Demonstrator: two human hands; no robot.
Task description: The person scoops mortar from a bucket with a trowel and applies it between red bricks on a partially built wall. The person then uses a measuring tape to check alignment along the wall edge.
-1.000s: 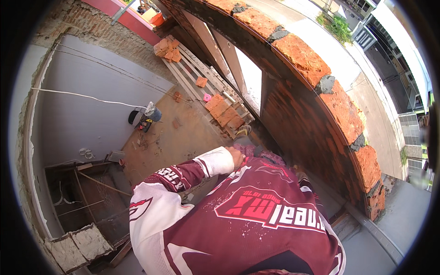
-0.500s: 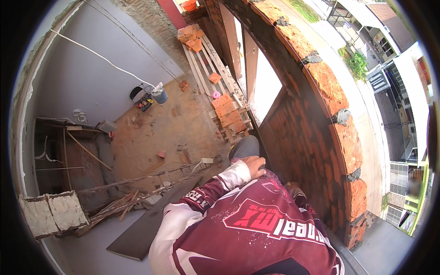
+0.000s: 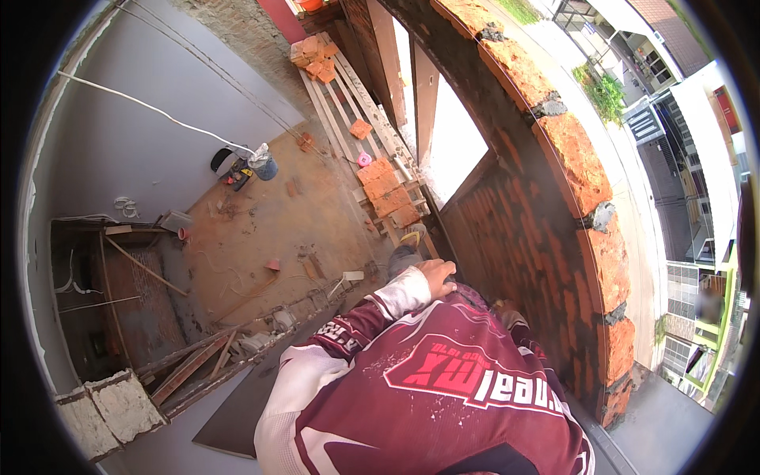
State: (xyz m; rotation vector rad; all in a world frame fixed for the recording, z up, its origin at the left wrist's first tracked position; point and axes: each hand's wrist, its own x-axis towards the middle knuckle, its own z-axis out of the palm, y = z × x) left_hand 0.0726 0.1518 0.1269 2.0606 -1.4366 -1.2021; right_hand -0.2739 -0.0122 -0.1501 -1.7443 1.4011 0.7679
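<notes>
My left hand [image 3: 438, 279] is at the front hem of my maroon and white jersey [image 3: 443, 372], over my dark trousers. Its fingers are curled in, and what they may hold is hidden beneath them. Between my body and the brick wall [image 3: 538, 253] is my right hand [image 3: 502, 307], mostly covered by the jersey, so its fingers cannot be made out. My foot, in a yellow-edged sandal [image 3: 410, 237], shows just beyond the left hand.
Bricks [image 3: 388, 190] sit on a plank scaffold [image 3: 342, 119] ahead, beside a pink string reel [image 3: 364, 159]. Mortar fills the gaps between the wall's top bricks [image 3: 574, 158]. A bucket [image 3: 264, 165] and tools stand on the floor far below. A dark board [image 3: 237, 412] lies left.
My view has shifted slightly, and the sandaled foot shows more clearly ahead. My left hand stays at the jersey's hem, with its fingers a little differently set.
</notes>
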